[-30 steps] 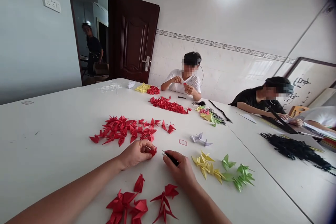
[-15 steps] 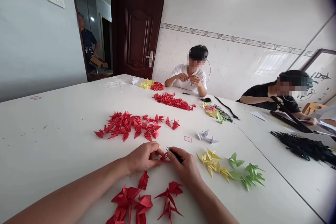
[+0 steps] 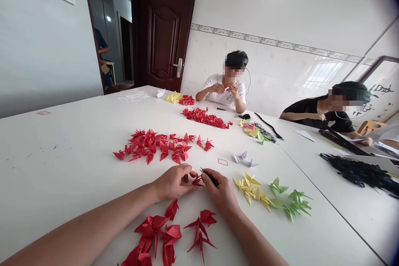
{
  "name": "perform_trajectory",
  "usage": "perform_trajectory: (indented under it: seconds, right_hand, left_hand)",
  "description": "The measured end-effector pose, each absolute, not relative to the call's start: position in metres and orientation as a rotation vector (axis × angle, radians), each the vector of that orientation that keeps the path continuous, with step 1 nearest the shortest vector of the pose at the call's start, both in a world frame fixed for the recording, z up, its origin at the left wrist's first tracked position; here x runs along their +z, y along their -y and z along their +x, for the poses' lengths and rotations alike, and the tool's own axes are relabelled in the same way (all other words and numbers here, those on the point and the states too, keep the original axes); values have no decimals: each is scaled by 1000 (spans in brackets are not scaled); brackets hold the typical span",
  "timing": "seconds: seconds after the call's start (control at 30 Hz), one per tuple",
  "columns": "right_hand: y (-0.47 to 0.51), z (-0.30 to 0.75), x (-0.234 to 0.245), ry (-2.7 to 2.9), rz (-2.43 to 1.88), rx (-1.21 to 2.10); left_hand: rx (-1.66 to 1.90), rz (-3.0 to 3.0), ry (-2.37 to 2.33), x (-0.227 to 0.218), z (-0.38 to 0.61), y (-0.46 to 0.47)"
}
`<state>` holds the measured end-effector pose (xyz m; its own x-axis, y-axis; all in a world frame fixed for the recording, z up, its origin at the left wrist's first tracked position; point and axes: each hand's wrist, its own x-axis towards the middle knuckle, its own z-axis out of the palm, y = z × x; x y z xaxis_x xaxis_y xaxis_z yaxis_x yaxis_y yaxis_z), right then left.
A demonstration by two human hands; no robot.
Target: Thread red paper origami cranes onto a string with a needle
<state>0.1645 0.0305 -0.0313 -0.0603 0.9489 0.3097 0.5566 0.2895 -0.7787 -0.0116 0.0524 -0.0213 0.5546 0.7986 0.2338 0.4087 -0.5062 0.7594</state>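
Note:
My left hand [image 3: 174,182] pinches a small red paper crane [image 3: 197,181] at its fingertips. My right hand [image 3: 220,193] grips a slim black tool [image 3: 211,178], its tip close to that crane. Both hands rest just above the white table [image 3: 62,153]. Below my forearms lie several larger red paper cranes [image 3: 158,232]. A wide heap of small red cranes [image 3: 156,147] lies beyond my hands. Yellow cranes [image 3: 251,189] and green cranes [image 3: 289,203] lie to the right of my right hand.
Pale paper cranes [image 3: 244,159] and a small red loop [image 3: 222,161] lie ahead. A black thread heap [image 3: 358,172] lies at right. Co-workers sit across the table [image 3: 221,87] and to the right [image 3: 321,112], handling small items. A dark door [image 3: 163,35] stands open.
My hands have drawn closer together, and the small red crane has moved right into the gap between them. The black tool's tip now lies near it. The person in the doorway has moved left.

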Motion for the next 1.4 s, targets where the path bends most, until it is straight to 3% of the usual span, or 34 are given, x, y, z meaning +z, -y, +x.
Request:
perform_trajectory:
  seconds: [0.37,0.87,1.4]
  right_hand:
    - [-26,168,-30,1862,-1397,377]
    - [-22,163,-27,2139,-1493,128]
    - [-22,162,-29,2113,-1497,253]
  left_hand:
    - [931,1856,-1006,-25,-13,-59]
    - [956,1966,-1106,-27,-13,-61]
    - [954,2032,-1057,-31,-13,-61]
